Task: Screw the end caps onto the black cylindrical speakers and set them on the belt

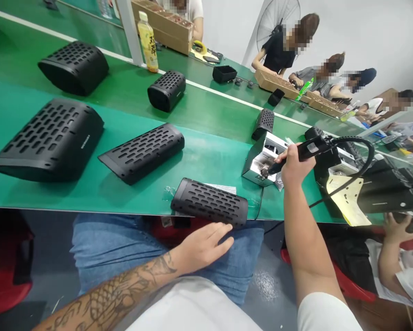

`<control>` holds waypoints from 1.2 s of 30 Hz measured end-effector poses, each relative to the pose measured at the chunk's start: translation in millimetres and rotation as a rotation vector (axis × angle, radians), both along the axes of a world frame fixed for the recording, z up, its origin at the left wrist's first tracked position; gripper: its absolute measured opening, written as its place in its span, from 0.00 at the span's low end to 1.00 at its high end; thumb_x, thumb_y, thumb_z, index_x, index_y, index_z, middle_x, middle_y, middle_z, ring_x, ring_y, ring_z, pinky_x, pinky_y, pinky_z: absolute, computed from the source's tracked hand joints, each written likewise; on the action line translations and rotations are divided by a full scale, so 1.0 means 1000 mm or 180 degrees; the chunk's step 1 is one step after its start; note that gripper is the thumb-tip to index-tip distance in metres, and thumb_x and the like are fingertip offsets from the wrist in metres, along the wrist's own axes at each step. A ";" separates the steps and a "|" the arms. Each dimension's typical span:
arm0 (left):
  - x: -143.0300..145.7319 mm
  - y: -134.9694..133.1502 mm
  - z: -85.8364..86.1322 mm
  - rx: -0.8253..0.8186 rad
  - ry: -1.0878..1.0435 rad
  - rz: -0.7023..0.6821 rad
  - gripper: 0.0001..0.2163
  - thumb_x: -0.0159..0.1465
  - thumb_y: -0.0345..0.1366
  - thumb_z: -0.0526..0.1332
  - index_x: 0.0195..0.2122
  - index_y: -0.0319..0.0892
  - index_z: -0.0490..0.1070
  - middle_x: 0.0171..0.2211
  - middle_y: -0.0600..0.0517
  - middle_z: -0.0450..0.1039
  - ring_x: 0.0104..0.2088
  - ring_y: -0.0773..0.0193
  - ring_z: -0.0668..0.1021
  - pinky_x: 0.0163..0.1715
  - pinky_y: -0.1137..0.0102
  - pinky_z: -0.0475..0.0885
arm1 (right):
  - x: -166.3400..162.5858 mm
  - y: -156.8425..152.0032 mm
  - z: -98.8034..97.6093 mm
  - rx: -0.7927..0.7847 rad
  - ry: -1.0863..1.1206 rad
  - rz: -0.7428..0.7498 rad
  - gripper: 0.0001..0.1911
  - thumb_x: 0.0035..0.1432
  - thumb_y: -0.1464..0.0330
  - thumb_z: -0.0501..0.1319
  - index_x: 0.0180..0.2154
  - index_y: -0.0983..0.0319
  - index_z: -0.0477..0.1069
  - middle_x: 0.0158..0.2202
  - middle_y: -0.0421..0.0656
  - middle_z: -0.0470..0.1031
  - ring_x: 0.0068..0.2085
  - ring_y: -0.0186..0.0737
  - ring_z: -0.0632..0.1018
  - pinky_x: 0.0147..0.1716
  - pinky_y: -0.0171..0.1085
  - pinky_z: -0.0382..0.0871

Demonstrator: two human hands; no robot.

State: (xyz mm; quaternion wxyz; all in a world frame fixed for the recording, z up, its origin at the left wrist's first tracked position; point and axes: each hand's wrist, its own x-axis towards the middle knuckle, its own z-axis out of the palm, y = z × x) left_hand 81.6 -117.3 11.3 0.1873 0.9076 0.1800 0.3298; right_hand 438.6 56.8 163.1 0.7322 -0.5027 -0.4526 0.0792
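Observation:
My right hand [296, 169] is wrapped round a black electric screwdriver [310, 148], whose cable loops off to the right. The driver's tip points down into the front opening of a small screw feeder box [256, 161] on the bench. Whether a screw sits on the tip is too small to tell. My left hand [206, 243] lies with its fingers stretched out, palm down and holding nothing. Its fingertips are at the near edge of a black perforated speaker housing [211, 202]; I cannot tell whether they touch it. That housing lies on the bench's front edge, over clear plastic wrap.
More black perforated housings [144, 151] stand to the left and farther back on the green bench [206, 158]. A yellow drink bottle [147, 43] stands by a white post. A yellow paper sheet [347, 200] hangs at the right. Co-workers sit across the bench and at my right.

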 end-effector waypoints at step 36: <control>0.025 0.108 0.117 -0.0170 0.2098 0.1011 0.50 0.74 0.51 0.82 0.91 0.38 0.67 0.69 0.26 0.81 0.64 0.27 0.83 0.63 0.46 0.71 | -0.104 -0.112 0.007 0.0000 0.0001 0.2666 0.18 0.75 0.58 0.83 0.39 0.54 0.79 0.22 0.30 0.77 0.18 0.34 0.75 0.26 0.37 0.84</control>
